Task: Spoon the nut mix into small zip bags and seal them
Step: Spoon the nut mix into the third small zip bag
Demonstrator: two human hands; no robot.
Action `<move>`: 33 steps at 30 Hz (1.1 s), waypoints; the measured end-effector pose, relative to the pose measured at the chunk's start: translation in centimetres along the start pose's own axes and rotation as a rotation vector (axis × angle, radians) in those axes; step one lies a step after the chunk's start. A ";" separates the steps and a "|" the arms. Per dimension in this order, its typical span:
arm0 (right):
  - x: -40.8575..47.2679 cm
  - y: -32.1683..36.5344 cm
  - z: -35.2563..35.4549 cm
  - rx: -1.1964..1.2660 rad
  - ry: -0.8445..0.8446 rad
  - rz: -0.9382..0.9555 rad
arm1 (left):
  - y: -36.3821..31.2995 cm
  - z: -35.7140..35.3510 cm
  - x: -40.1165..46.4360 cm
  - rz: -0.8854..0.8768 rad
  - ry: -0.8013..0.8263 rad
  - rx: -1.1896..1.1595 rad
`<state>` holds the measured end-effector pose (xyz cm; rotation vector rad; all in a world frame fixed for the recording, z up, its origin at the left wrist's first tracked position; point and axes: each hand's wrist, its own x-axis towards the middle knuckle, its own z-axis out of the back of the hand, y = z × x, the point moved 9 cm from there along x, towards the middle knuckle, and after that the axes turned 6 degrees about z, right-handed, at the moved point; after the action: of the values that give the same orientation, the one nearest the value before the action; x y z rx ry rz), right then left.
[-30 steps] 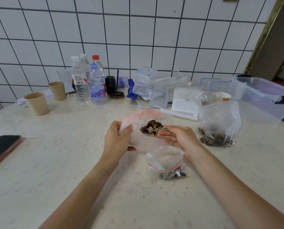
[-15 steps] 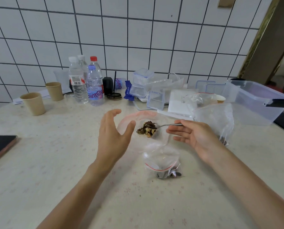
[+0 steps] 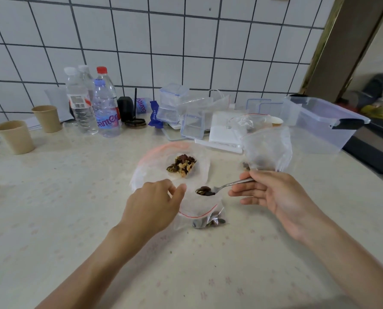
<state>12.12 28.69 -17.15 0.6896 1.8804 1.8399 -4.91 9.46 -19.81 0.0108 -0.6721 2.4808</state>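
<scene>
Right hand (image 3: 273,197) pinches the spoon (image 3: 221,188) handle between thumb and forefinger, other fingers loose; bowl loaded with a few nuts. Left hand (image 3: 154,206) half open, fingers curled at the mouth of the small bag (image 3: 202,214), holding nothing that I can confirm (contact with the film unclear). Small bag lies near, centre of desk (image 3: 63,208), some nuts already at its bottom. Big bag (image 3: 154,159) of nut mix (image 3: 182,165) just beyond it.

Judgement: filling step. Left hand should pinch one lip and lift it so the mouth gapes. Keep spoon level, enter past the red zip line, then tip.
</scene>
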 end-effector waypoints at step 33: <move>3.6 0.4 -3.2 0.129 -0.045 0.131 | 0.8 6.4 1.0 -0.158 -0.399 -0.499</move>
<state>7.35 28.34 -16.44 0.9099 1.9796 1.7764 -6.96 6.44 -14.45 0.3615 -1.3851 2.1125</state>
